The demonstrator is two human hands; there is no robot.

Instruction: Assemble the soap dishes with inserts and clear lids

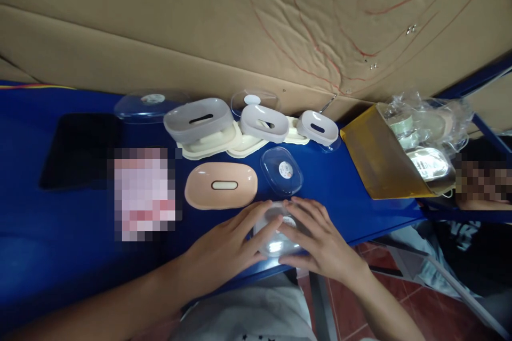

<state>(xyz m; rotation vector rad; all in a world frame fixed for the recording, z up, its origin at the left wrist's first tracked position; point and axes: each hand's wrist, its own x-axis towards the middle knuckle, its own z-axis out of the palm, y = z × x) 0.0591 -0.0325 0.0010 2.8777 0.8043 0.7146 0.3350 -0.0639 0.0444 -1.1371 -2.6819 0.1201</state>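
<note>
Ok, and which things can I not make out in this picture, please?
All in the head view:
- Clear plastic piece at the table's near edge: left hand, right hand and glare hide parts of its outline.
- Round white label on the other clear piece: print too small.
- Pinkish-white item: pixelated.
- Yellow-brown box: its wall and crumpled clear plastic hide the bottom.
- Person: pixelated, cut by the right edge.

This looks like a small workshop or packing station: a blue counter (pixel 340 192) backed by creased brown cardboard (pixel 160 26), an open carton (pixel 372 154) of plastic-wrapped pieces, and red floor tiles (pixel 352 309).
</note>
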